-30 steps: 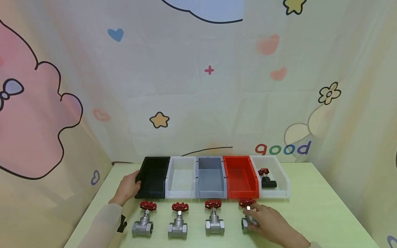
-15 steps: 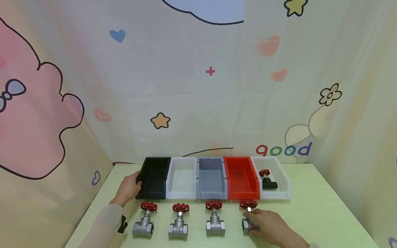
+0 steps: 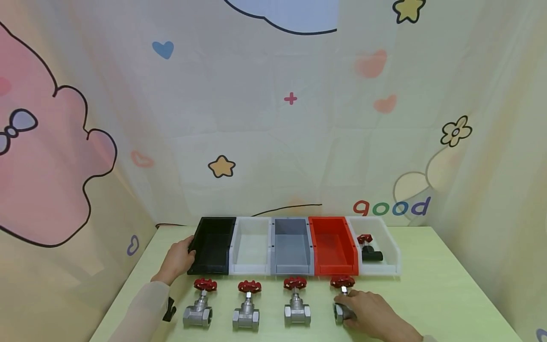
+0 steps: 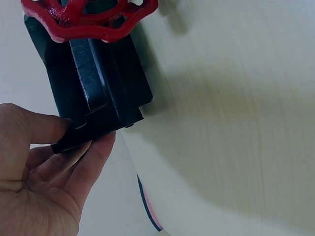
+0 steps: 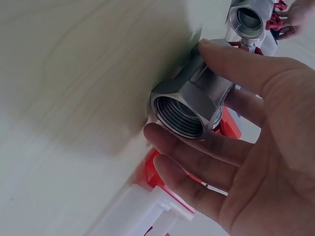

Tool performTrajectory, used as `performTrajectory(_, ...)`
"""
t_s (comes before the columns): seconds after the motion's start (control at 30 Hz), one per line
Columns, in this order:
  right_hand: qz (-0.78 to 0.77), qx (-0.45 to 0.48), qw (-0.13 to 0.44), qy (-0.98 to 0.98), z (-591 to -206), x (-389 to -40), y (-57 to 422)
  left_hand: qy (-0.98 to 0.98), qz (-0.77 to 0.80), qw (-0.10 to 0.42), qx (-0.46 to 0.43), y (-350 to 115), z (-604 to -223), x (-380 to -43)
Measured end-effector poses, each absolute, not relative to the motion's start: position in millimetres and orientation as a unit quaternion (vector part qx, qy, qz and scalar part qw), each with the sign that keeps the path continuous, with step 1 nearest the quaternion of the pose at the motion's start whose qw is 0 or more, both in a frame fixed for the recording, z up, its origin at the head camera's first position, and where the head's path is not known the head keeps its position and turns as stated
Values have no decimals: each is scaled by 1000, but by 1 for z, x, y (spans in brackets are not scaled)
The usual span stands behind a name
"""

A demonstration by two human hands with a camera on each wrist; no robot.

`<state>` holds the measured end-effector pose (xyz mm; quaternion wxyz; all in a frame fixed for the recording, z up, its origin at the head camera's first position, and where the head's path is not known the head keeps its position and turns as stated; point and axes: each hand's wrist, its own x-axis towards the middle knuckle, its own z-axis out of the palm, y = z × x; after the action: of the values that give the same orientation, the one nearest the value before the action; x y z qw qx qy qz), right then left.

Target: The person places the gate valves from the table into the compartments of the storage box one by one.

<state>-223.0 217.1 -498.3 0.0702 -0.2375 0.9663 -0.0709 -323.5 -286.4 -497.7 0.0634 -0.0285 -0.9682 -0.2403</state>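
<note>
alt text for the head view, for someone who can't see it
The right hand grips a valve, the rightmost of four in a row; the left hand holds the black bin, leftmost of five behind. The rightmost bin holds a black fitting with a red wheel.

The gate valve [image 5: 194, 93] in the right hand [image 3: 369, 311] is silver, its handwheel [image 3: 343, 281] red; three valves [image 3: 246, 316] left of that hand match. The storage bin [image 3: 213, 247] at the left hand [image 3: 176, 259] is black; rightward follow a white bin [image 3: 252, 244], grey bin [image 3: 292, 244], red bin [image 3: 333, 244] and second white bin [image 3: 386, 240]. Below, the pale green tabletop [image 3: 448, 294] has wood grain.
</note>
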Motion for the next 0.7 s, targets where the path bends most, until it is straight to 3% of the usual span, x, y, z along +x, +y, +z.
performTrajectory(0.3,-67,-215,91,970,-502,-226,214,-969,-239,59,-29,-286,-497,-324)
performTrajectory(0.7,-49,-224,77,970,-503,-227,213,-968,-241,62,-25,-287,-498,-324)
